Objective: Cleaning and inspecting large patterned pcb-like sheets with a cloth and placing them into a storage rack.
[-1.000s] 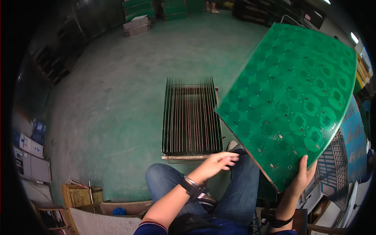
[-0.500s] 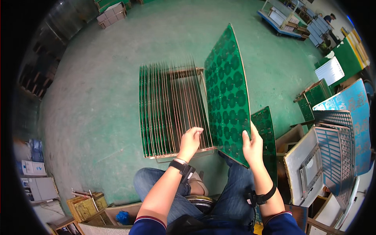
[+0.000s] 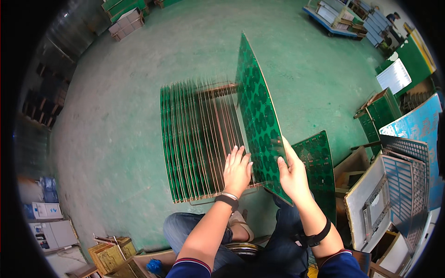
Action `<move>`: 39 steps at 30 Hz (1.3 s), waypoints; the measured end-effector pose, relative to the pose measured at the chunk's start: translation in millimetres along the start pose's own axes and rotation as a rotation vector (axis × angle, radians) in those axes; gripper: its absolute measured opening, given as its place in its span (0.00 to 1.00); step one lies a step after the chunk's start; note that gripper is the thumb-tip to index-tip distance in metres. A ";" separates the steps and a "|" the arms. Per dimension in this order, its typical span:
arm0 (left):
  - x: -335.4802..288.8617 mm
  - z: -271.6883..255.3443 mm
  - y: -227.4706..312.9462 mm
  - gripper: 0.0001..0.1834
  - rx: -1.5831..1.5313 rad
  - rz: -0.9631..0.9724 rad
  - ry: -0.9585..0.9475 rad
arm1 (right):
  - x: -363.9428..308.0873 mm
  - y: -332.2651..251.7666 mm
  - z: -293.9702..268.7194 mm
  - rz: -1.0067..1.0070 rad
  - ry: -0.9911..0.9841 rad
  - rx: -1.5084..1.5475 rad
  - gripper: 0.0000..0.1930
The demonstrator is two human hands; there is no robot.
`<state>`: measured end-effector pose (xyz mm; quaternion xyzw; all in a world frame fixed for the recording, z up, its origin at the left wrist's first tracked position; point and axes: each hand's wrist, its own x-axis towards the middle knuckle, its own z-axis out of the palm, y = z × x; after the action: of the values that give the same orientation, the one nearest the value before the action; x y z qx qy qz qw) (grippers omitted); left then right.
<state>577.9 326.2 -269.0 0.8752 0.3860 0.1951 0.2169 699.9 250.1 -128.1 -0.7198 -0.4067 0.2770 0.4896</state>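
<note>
A large green circuit board panel (image 3: 262, 113) patterned with dark round shapes stands upright in my right hand (image 3: 293, 175). The thumb lies on its patterned face and the fingers go behind its near edge. Left of it, a rack holds several thin green panels (image 3: 183, 143) on edge, side by side. My left hand (image 3: 238, 171) is open, fingers stretched out over the right-hand part of the rack, close to the held panel. Whether its fingertips touch a panel edge, I cannot tell. Another green panel (image 3: 320, 162) leans behind my right hand, partly hidden by it.
At the right, a grey framed panel (image 3: 368, 204) and a blue patterned sheet (image 3: 412, 120) lean together. A blue trolley (image 3: 327, 25) stands far right, near a person (image 3: 394, 23). Boxes (image 3: 127, 25) sit far left. A wooden crate (image 3: 111, 252) is at lower left.
The held panel has swung left toward the rack and is seen more edge-on. My left hand has moved right, its fingers now stretched out instead of curled.
</note>
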 end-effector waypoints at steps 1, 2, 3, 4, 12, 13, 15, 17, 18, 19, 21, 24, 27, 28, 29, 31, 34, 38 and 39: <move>0.3 -0.8 -0.9 0.16 0.010 0.008 -0.001 | 2.9 -1.9 0.7 -0.007 -0.015 -0.033 0.26; 0.6 -1.2 -1.1 0.16 0.020 0.016 -0.002 | 5.4 0.1 2.0 -0.008 -0.011 -0.031 0.26; 0.7 -1.2 -0.3 0.16 0.022 0.020 -0.002 | 8.0 4.2 4.0 -0.005 -0.017 -0.009 0.27; 0.8 -0.6 0.9 0.16 0.020 0.008 -0.003 | 9.8 6.3 5.8 -0.001 -0.022 0.012 0.27; 4.2 -2.9 9.7 0.19 0.035 -0.041 -0.026 | 22.8 -10.1 11.7 0.032 -0.078 -0.011 0.27; 4.2 -3.5 10.0 0.19 0.051 -0.038 -0.020 | 24.9 -12.8 11.8 0.031 -0.089 -0.026 0.27; 2.6 -2.6 10.0 0.20 0.067 -0.034 -0.016 | 24.3 -11.8 18.1 0.082 -0.112 -0.082 0.27; 3.5 1.3 10.5 0.24 0.108 -0.039 -0.012 | 32.0 -2.8 23.7 0.159 -0.122 -0.167 0.26; 3.1 4.5 11.3 0.24 0.108 -0.035 -0.008 | 35.2 6.2 23.5 0.156 -0.118 -0.168 0.26; 0.9 5.7 11.8 0.24 0.069 -0.061 -0.006 | 37.6 9.2 22.7 0.090 -0.055 -0.078 0.26; 2.4 7.4 8.0 0.24 0.031 -0.073 0.011 | 40.2 9.7 17.7 0.025 0.001 -0.099 0.26; 1.7 9.2 9.2 0.20 0.034 -0.076 -0.003 | 41.3 15.9 28.5 0.230 -0.051 -0.177 0.25; 1.6 11.6 11.7 0.15 0.109 -0.079 -0.036 | 44.6 18.5 46.5 0.145 -0.045 -0.211 0.26; 2.3 14.7 14.0 0.15 0.102 -0.071 -0.035 | 46.9 21.0 49.6 0.101 -0.033 -0.233 0.26; 2.4 18.4 16.2 0.14 0.123 -0.077 -0.025 | 50.9 26.4 52.4 0.097 -0.012 -0.183 0.26; 1.9 20.7 18.1 0.12 0.181 -0.091 -0.027 | 50.0 26.7 56.3 0.117 -0.003 -0.152 0.27; -3.1 25.9 15.6 0.11 0.188 -0.076 0.047 | 43.9 25.9 59.6 0.092 0.002 -0.109 0.26; -4.5 21.0 16.2 0.09 0.207 -0.091 -0.014 | 24.6 46.9 48.6 -0.048 -0.067 -0.121 0.25; -4.3 18.1 16.5 0.09 0.169 -0.104 -0.021 | 20.2 54.7 49.1 -0.085 -0.071 -0.148 0.25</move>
<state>594.2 308.8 -276.0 0.8712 0.4435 0.1410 0.1561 688.3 280.6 -197.0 -0.7258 -0.4734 0.2505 0.4317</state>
